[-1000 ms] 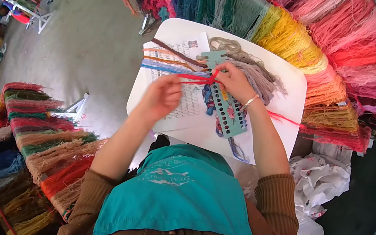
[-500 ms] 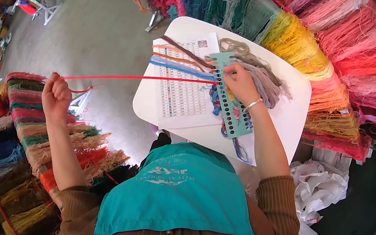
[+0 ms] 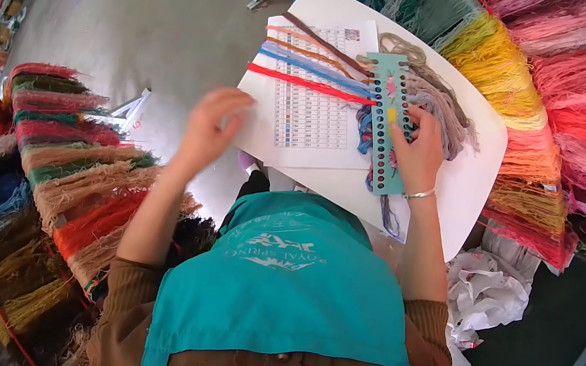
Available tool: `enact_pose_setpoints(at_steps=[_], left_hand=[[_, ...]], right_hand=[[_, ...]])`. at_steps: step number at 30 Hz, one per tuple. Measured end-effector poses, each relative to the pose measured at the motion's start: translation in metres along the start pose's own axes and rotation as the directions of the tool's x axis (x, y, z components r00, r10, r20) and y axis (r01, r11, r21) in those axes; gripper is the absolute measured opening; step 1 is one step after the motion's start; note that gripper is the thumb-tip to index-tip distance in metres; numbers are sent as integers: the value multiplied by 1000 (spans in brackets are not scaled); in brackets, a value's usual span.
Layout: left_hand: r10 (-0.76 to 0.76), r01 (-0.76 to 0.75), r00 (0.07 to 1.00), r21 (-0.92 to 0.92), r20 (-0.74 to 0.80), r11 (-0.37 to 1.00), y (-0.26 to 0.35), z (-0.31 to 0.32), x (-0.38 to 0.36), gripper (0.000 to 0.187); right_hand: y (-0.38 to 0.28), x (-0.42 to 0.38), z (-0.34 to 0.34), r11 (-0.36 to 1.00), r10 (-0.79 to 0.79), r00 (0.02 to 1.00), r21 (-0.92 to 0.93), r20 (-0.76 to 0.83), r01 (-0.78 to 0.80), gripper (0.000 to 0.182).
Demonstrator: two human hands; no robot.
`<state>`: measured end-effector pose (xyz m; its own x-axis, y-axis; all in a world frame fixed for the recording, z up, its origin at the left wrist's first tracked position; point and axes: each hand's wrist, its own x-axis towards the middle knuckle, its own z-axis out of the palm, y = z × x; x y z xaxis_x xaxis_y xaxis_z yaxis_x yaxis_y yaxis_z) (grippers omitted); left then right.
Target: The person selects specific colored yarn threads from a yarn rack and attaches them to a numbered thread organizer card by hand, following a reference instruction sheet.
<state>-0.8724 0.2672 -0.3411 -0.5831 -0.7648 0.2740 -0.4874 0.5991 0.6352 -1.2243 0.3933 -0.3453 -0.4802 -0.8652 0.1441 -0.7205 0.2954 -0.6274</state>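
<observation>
My right hand [image 3: 423, 148] grips the right edge of a teal card with punched holes [image 3: 382, 151], its fingers bent over the rim. Red thread [image 3: 308, 84] runs from a hole in the card leftward across a printed chart [image 3: 310, 121]. Above it lie blue [image 3: 303, 65], orange and brown threads [image 3: 325, 42], attached to the same card. Grey and mauve yarn [image 3: 444, 107] spreads to the card's right. My left hand [image 3: 214, 129] is raised by the table's left edge, fingers apart and holding nothing, below the red thread's loose end.
The white table [image 3: 471, 179] carries the chart and card. Colourful yarn hanks hang at the right [image 3: 524, 104] and lower left [image 3: 83, 167]. White plastic bags [image 3: 485, 291] lie at the lower right. A metal stand leg [image 3: 130, 109] shows beyond my left hand.
My left hand has let go of the red thread and moved right, toward the table. The red thread now lies across the chart. My right hand has shifted lower along the card.
</observation>
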Motion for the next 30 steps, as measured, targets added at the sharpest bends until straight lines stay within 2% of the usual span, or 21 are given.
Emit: enact_pose_setpoints(at_steps=[3, 5, 9, 17, 23, 28, 30], left_hand=[[56, -56, 998, -28, 10, 998, 20, 32, -10, 31], [119, -120, 993, 89, 24, 989, 25, 43, -15, 31], [99, -106, 994, 220, 39, 970, 32, 53, -25, 36], [53, -69, 996, 251, 68, 965, 30, 52, -25, 36], [55, -69, 997, 277, 58, 958, 29, 55, -24, 34], [70, -69, 998, 257, 2, 964, 28, 59, -27, 31], [120, -104, 991, 236, -54, 966, 25, 63, -31, 34]], right_hand=[[1, -3, 5, 995, -45, 997, -87, -67, 39, 45], [1, -3, 7, 992, -57, 994, -116, -90, 46, 49], [-2, -1, 5, 995, 24, 998, -97, -54, -29, 53], [18, 12, 12, 982, 184, 983, 29, 23, -185, 50], [24, 13, 14, 977, 174, 985, 121, 4, -173, 47], [21, 11, 16, 985, 155, 987, 79, -34, -152, 46], [21, 10, 15, 985, 160, 987, 71, -36, -157, 46]])
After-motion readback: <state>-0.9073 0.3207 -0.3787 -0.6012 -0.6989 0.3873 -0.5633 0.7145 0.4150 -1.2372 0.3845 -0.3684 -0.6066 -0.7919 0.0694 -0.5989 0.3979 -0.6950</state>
